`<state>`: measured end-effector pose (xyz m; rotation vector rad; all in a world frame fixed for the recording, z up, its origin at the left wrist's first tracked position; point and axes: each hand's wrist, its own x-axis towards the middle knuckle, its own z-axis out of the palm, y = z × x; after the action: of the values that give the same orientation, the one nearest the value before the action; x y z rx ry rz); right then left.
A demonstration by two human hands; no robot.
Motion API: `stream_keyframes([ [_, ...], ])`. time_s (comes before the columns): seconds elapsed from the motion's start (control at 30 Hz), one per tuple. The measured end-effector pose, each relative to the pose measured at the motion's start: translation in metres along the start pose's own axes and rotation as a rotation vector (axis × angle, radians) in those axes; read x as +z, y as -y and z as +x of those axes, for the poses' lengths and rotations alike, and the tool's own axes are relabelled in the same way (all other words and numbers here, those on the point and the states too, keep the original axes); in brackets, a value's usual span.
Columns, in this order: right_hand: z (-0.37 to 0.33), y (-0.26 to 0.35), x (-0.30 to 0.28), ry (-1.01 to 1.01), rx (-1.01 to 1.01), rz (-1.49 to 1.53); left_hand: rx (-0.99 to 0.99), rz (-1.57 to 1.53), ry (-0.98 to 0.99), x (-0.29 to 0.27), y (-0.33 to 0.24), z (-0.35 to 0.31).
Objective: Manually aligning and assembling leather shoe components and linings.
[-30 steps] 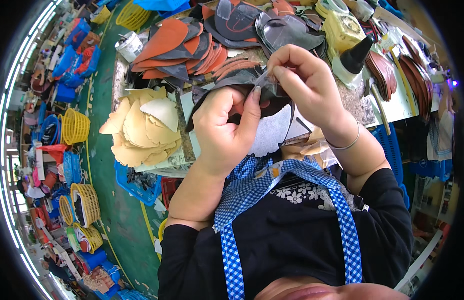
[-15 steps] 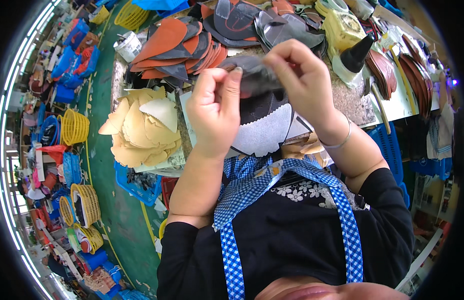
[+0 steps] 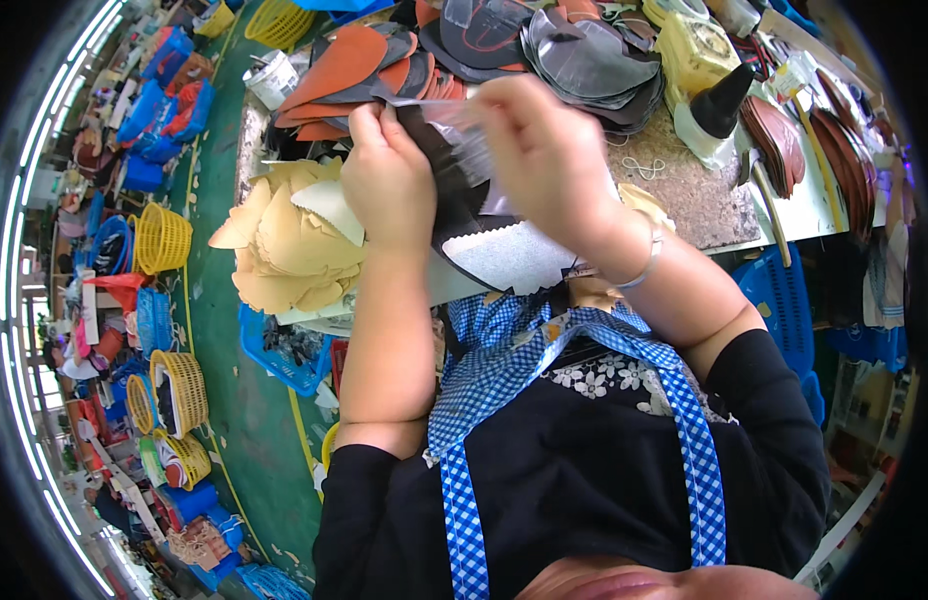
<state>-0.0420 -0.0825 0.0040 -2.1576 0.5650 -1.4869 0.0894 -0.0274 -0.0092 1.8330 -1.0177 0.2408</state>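
Observation:
My left hand [image 3: 389, 165] is closed, its thumb and fingers pinching the top edge of a black piece of sheet material [image 3: 446, 205]. Slightly blurred, my right hand [image 3: 544, 165] has its fingers curled on a thin translucent film [image 3: 469, 125] that stretches across toward the left hand. The film stands partly off the black piece's face. Below both hands, a white piece with a zigzag edge [image 3: 509, 255] lies at the near side of the table. Its upper part is hidden behind the dark material and my right hand.
Cream cut pieces [image 3: 289, 240] are heaped left of my left arm. Orange and black pieces [image 3: 344, 75] and grey-black pieces [image 3: 594, 65] lie stacked beyond my hands. A black cone-shaped nozzle [image 3: 719, 105] and brown pieces [image 3: 769, 145] stand at the right. A blue basket [image 3: 279, 355] sits below the table's left.
My left hand has moved slightly left and the black piece now hangs lower, tilted. My right hand has moved left and nearer me, with the film now stretched out between the hands.

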Motion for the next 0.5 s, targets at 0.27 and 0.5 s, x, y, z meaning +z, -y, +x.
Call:
stream_keyframes([
  [0.27, -0.042, -0.062, -0.146, -0.064, 0.891, 0.479, -0.722, -1.074, 0.247, -0.065, 0.01, -0.004],
  [0.5, -0.13, -0.055, -0.186, 0.066, 1.418, 0.7, -0.96, -1.522, 0.339, -0.068, -0.015, 0.008],
])
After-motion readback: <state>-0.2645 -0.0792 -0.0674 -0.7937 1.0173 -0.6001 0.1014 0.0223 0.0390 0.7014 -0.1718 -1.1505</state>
